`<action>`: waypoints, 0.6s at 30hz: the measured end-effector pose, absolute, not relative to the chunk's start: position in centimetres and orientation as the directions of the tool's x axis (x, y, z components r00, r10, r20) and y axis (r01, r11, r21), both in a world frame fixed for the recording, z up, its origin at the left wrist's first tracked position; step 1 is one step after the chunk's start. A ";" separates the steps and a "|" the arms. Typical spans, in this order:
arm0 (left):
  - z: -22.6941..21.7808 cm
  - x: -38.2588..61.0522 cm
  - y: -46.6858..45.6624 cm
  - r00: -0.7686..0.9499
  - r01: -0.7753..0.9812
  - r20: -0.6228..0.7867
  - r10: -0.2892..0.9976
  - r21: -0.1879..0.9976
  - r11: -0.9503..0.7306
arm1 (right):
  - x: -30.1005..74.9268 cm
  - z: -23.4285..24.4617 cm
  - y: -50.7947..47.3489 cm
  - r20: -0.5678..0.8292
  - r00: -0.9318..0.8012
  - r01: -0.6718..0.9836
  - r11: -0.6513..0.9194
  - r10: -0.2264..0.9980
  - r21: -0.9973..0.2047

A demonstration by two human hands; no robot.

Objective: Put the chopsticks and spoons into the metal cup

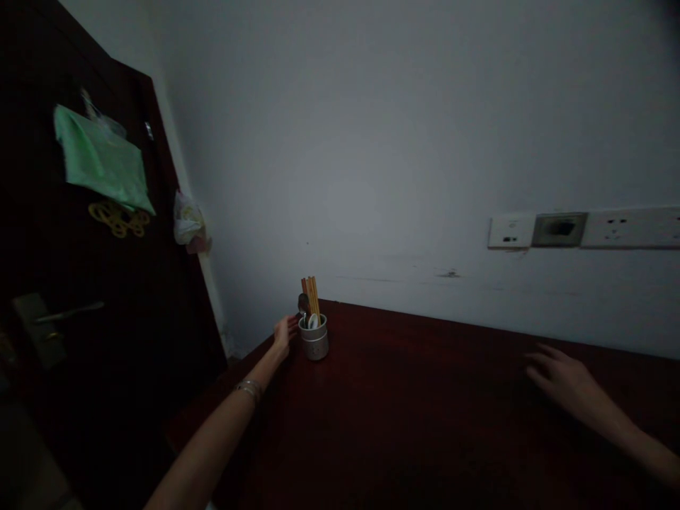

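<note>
At the far left part of the table stands an upright grey utensil holder [315, 343]. Several wooden chopsticks [312, 297], a dark metal spoon [303, 304] and a white spoon [313, 321] stick out of its top. My left hand [285, 334], with a bracelet [249, 387] on the wrist, is stretched out to the holder's left side, fingers slightly apart; whether the fingertips touch it I cannot tell. Over on the right, my right hand [563, 375] hovers low above or rests on the table, its fingers apart and nothing in them.
The dark red table [404, 397] backs onto a pale wall [350, 156]. Sockets [610, 228] line the wall at right. On the left is a dark door with a metal handle [71, 312] and a hanging green cloth [103, 156]. A plastic bag [187, 219] hangs near its frame.
</note>
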State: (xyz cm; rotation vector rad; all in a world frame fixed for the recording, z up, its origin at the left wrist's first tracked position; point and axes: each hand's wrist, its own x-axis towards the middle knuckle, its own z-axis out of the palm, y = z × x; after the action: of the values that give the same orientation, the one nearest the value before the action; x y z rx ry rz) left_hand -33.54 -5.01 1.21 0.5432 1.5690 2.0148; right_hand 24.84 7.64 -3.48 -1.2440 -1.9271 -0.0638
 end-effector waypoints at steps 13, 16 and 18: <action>6.2 -34.3 -3.6 -0.802 -0.444 -0.111 0.587 0.768 -0.462 | -5.8 10.1 4.1 0.629 -0.174 0.333 0.646 0.758 -0.687; 7.0 -34.1 -3.8 -0.741 -0.448 -0.094 0.665 0.807 -0.385 | -9.7 10.3 3.2 0.620 -0.219 0.221 0.657 0.753 -0.720; 7.5 -34.1 -4.2 -0.691 -0.400 -0.052 0.721 0.858 -0.321 | -11.3 10.0 2.7 0.613 -0.255 0.190 0.660 0.748 -0.727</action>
State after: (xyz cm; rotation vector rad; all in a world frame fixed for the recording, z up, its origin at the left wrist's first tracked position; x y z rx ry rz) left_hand -34.12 -4.19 7.52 0.4474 1.1995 2.0544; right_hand -11.30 2.70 10.02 -0.7527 -1.7860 0.6387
